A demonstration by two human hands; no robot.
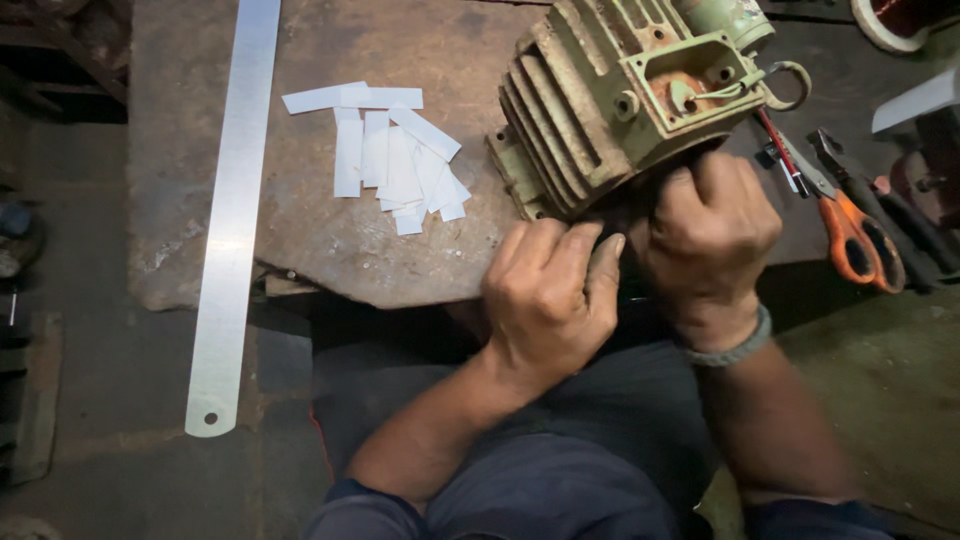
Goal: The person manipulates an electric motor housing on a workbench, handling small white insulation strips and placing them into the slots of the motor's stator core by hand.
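Head view — both hands, left (548,300) and right (706,232), fingers clenched against green motor housing (610,100).

The open end of the green motor (625,100) is hidden behind both hands. The dark tools (905,215) run off the right edge.

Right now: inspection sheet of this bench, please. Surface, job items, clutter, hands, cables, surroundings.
Surface: worn, stained bench; front edge chipped.
Job items: rusty green motor housing, tilted on the bench edge, open end toward the person.
Clutter: white paper strips in a loose pile; steel ruler overhanging the left edge; orange scissors; dark pliers beside them.
Hands: left hand and right hand both at the housing's open end, fingers curled; what they grip is hidden.
Cables: nothing seen.
Surroundings: dark floor; white-rimmed object top right, partly cut off.
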